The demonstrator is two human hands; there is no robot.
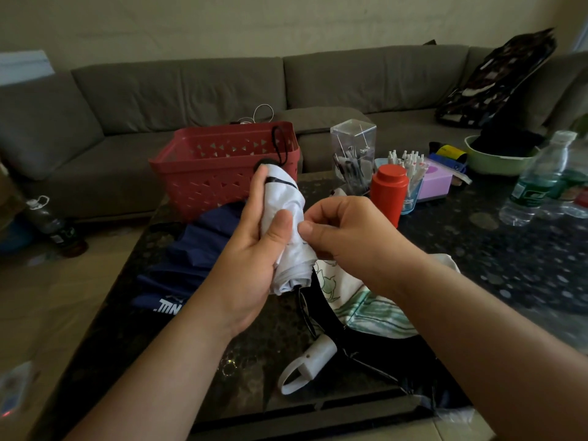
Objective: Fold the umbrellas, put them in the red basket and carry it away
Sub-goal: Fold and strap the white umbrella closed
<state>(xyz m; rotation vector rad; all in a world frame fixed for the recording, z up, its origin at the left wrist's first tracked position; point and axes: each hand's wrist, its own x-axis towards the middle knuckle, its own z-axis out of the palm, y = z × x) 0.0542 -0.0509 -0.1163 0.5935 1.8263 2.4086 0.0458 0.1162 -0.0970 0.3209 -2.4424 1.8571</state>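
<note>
A rolled-up white umbrella (288, 224) is held above the dark table. My left hand (254, 243) grips it round the middle, thumb on its front. My right hand (343, 232) pinches the fabric or strap at its right side. A black wrist loop hangs from its far end over the red basket (203, 167), which stands at the table's far left. A navy umbrella (194, 256) lies unfolded in front of the basket. A third umbrella with a black underside, green-patterned canopy (366, 307) and white handle (313, 361) lies open near me.
The speckled dark table (509, 256) also carries a red canister (388, 194), a clear pen holder (353, 154), a cup of white pens, a purple box, a green bowl (496, 160) and water bottles (537, 183) at the right. A grey sofa wraps behind. A bottle stands on the floor at left.
</note>
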